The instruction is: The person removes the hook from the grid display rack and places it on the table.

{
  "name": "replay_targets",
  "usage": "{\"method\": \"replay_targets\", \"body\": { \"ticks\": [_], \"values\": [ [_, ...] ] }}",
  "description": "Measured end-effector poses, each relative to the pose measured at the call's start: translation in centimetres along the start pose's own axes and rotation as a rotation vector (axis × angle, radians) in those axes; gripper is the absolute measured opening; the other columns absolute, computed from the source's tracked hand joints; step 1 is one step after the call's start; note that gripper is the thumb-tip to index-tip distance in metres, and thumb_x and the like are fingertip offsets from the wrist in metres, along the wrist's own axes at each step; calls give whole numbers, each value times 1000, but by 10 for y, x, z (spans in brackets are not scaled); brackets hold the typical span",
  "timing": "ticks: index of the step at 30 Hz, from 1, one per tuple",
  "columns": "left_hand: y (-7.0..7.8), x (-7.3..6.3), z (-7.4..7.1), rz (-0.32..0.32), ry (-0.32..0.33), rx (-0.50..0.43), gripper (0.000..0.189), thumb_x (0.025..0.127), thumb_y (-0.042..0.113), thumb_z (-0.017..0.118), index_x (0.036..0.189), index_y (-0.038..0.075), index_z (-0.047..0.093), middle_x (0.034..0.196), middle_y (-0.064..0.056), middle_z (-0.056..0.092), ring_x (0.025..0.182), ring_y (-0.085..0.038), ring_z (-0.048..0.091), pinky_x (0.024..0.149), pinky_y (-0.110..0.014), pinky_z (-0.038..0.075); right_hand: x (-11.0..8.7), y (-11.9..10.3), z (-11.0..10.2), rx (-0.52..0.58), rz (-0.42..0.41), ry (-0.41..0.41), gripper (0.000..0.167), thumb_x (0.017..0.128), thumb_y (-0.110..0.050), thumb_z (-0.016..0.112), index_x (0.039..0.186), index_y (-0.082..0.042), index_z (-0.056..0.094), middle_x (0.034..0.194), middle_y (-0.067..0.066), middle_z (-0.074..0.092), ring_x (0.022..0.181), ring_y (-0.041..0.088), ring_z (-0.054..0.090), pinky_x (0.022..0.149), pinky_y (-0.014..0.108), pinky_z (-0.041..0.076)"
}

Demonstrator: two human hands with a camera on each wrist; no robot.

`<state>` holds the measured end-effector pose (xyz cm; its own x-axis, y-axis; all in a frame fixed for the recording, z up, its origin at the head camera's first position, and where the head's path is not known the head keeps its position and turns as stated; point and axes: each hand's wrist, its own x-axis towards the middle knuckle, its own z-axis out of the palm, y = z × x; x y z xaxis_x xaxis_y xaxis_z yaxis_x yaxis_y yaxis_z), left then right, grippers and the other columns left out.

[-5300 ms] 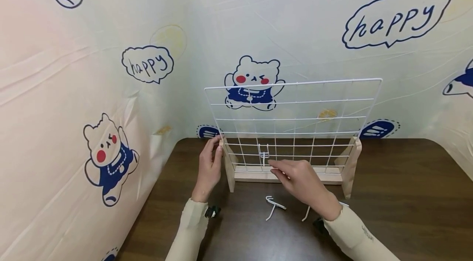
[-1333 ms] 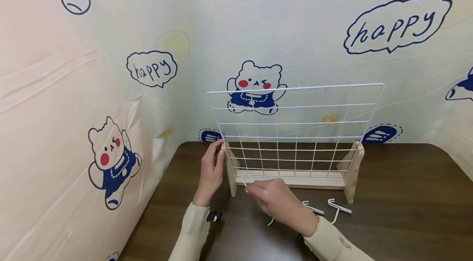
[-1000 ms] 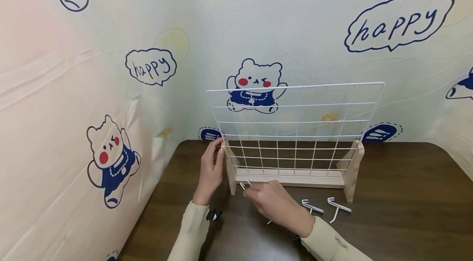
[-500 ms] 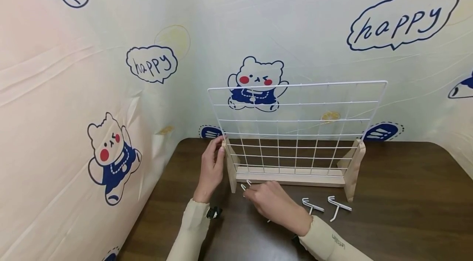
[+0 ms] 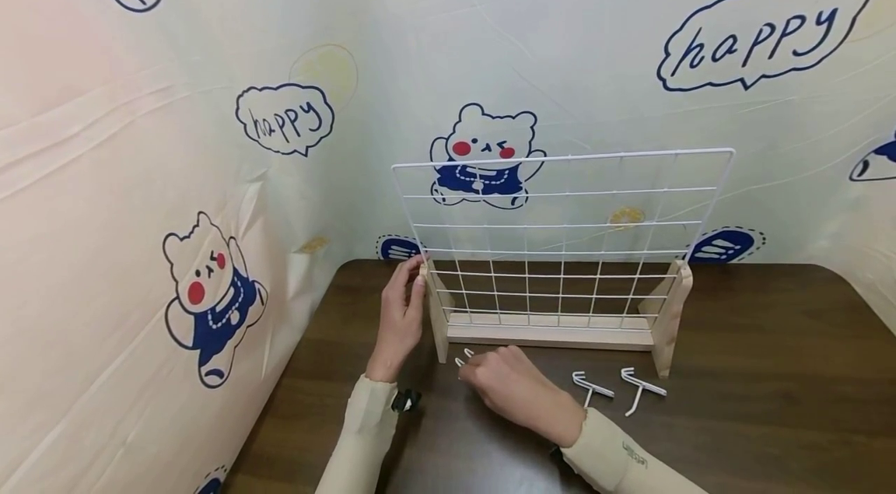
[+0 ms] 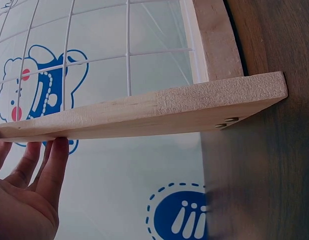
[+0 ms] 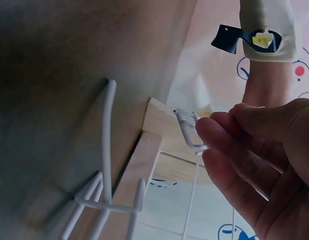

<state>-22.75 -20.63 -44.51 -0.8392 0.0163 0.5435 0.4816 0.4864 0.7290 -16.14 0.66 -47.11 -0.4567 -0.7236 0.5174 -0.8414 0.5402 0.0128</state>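
Note:
A white wire grid rack [image 5: 560, 275] stands on the dark table, its base and side panels of pale wood. At the left wooden panel [image 6: 209, 100], my left hand [image 5: 399, 323] holds the upper end; most fingertips press its outer face and one lies on its front edge. My right hand [image 5: 518, 385] pinches a small white wire hook [image 7: 185, 131] low over the table, in front of the rack's left end. The hook's prongs point away; its rear part is hidden by my fingers. Close by in the right wrist view, another white hook [image 7: 107, 145] rests on the table.
Two white hooks, one nearer [image 5: 593, 387] and one farther right [image 5: 642, 389], lie before the rack's right half. A printed sheet [image 5: 378, 12] hangs behind and at the left of the table [image 5: 770, 354]. Dark camera mounts [image 5: 406, 401] sit at the wrists.
A hook that hung on the grid about five seconds ago is off it. My right hand has moved left and down; lately the hook sinks slightly toward the table. The left hand stays put.

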Motion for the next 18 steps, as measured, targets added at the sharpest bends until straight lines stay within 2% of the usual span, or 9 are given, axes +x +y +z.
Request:
{"method": "replay_targets", "body": {
  "ticks": [4, 9, 18],
  "values": [
    [1, 0, 0, 12, -4, 2, 33, 111, 18, 48, 142, 9, 59, 138, -9, 65, 116, -23, 64, 91, -34, 58, -1, -1, 5, 2, 4, -17, 26, 82, 0, 71, 70, -22, 64, 65, -11, 66, 55, 8, 62, 45, 25, 37],
    [2, 0, 0, 19, 0, 2, 34, 111, 17, 48, 142, 8, 59, 137, -10, 65, 116, -24, 64, 90, -34, 58, -1, -4, 7, 5, 4, -48, 27, 80, 0, 72, 68, -22, 62, 65, -11, 66, 54, 8, 61, 44, 26, 35],
    [3, 0, 0, -15, -7, -2, 35, 112, 19, 47, 143, 8, 58, 139, -9, 64, 116, -23, 63, 91, -34, 59, 0, -8, 8, -3, 3, -100, 28, 81, -2, 73, 67, -23, 61, 65, -12, 66, 53, 9, 60, 44, 27, 36]
  ]
}}
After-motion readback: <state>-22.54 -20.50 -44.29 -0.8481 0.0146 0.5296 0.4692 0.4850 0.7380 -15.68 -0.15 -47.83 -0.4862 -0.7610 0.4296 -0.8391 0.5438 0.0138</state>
